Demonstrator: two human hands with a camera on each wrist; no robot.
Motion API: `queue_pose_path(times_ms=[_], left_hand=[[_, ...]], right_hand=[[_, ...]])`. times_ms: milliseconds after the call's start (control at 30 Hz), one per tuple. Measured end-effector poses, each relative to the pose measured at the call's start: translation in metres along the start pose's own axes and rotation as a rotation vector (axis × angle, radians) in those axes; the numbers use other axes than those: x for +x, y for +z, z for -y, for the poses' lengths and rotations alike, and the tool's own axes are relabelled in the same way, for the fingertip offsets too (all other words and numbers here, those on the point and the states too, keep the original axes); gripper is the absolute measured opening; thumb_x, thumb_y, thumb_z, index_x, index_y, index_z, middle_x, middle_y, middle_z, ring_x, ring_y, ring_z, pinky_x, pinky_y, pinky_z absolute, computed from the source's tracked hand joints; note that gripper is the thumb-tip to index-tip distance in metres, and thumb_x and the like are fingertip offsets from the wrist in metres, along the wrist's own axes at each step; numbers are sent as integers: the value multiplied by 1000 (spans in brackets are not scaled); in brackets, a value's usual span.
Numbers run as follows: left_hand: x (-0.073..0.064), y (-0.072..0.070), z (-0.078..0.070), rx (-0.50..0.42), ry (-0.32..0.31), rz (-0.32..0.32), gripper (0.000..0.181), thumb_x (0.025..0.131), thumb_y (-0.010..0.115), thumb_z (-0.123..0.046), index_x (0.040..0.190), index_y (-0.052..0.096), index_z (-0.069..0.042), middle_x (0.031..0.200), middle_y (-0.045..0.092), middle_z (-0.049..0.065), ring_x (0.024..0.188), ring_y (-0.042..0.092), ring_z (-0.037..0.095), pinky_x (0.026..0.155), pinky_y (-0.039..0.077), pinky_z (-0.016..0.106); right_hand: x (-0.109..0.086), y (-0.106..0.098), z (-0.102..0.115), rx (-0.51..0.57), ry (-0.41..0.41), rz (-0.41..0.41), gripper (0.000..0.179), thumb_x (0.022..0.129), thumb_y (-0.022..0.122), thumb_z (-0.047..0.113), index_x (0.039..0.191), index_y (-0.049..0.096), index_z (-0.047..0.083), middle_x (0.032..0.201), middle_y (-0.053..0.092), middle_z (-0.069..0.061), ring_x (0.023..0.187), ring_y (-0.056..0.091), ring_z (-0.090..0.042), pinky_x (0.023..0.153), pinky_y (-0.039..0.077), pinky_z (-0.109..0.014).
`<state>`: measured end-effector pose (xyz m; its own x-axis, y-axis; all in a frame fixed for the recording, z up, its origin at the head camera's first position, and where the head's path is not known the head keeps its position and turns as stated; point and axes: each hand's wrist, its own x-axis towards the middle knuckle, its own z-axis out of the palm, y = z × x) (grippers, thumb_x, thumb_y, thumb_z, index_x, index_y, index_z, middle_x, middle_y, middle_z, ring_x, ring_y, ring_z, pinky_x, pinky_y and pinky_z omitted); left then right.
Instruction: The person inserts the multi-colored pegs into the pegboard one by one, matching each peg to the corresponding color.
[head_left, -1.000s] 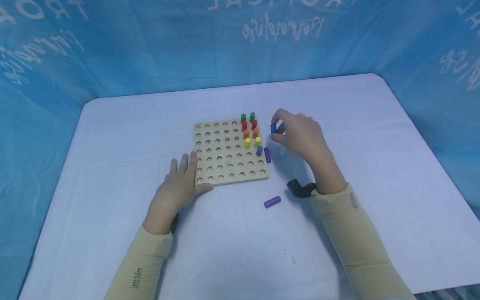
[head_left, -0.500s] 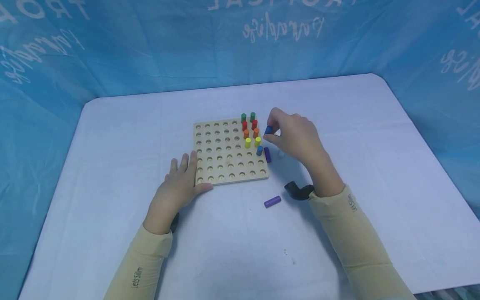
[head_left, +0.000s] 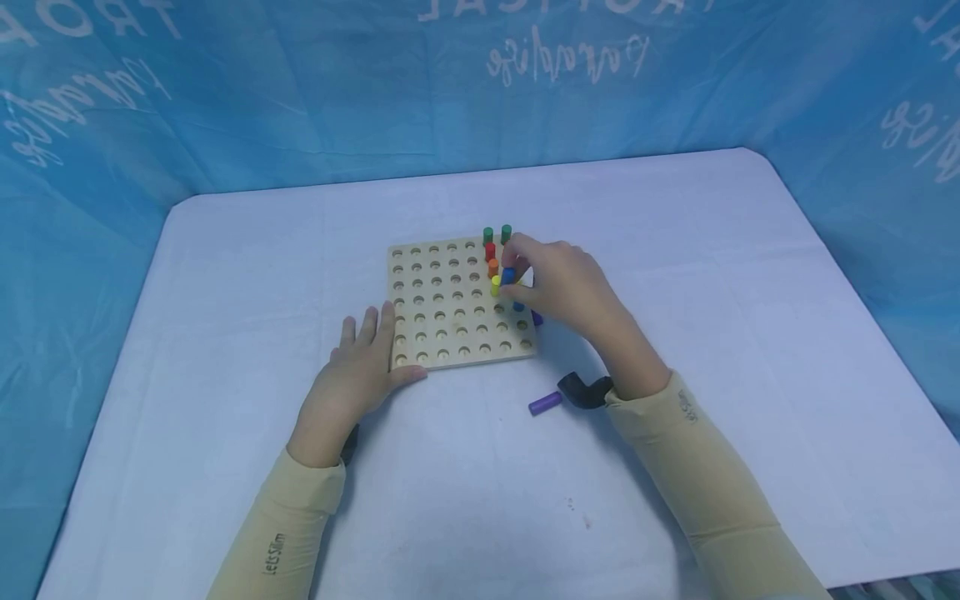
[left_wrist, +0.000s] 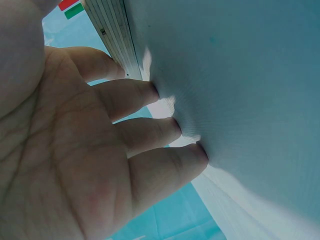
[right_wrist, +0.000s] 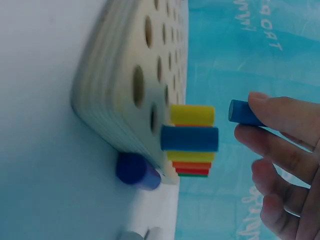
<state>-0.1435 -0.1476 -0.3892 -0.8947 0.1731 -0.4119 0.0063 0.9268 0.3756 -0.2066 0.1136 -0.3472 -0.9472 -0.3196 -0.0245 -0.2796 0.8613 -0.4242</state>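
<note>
A pale wooden pegboard (head_left: 431, 333) with rows of round holes lies on the table. My left hand (head_left: 348, 387) touches its left edge and near-left corner, fingers straight and spread. In the left wrist view the fingertips (left_wrist: 170, 162) press on the white cloth. My right hand (head_left: 566, 283) pinches a blue peg (right_wrist: 243, 113) between thumb and forefinger, above the board's right side and apart from it. Below it, another blue peg (right_wrist: 190, 139) stands in a hole. Green (head_left: 488, 236), red (head_left: 490, 252), orange (head_left: 492, 267) and yellow (head_left: 496, 286) pegs stand farther back; the right hand hides some.
One purple peg (head_left: 544, 403) lies on the table in front of the board. A second purple peg (right_wrist: 137, 170) lies against the board's right edge. Two pale, blurred rounded ends (right_wrist: 154, 233) show low in the right wrist view. Blue printed cloth (head_left: 480, 100) hangs behind the table.
My right hand has moved left with the blue peg, from beside the board to over its right columns, and now covers several standing pegs. The left hand has stayed in place.
</note>
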Motion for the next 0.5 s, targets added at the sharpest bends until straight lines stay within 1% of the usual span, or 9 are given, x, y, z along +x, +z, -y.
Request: queue_pose_path(times_ms=[167, 300, 500], left_hand=[[0, 0, -1, -3, 0, 2, 101, 94, 60, -52, 159, -1, -5, 164, 0, 27, 149, -5, 52, 117, 15, 69], [0, 0, 0, -5, 1, 4, 101, 94, 59, -52, 159, -1, -4, 164, 0, 28, 149, -5, 53, 117, 14, 69], [0, 0, 0, -7, 2, 2, 101, 94, 60, -52, 159, -1, -5, 164, 0, 28, 149, -5, 53, 117, 14, 70]], right_hand=[[1, 8, 0, -13, -16, 23, 30, 85, 80, 27, 106, 60, 19, 100, 71, 2, 88, 60, -18, 72, 47, -33], [3, 14, 1, -40, -16, 42, 28, 84, 81, 25, 103, 61, 20, 97, 68, 3, 85, 56, -18, 69, 47, -32], [4, 18, 4, -126, -58, 44, 26, 83, 82, 24, 101, 64, 17, 88, 66, -1, 78, 53, -20, 65, 45, -31]])
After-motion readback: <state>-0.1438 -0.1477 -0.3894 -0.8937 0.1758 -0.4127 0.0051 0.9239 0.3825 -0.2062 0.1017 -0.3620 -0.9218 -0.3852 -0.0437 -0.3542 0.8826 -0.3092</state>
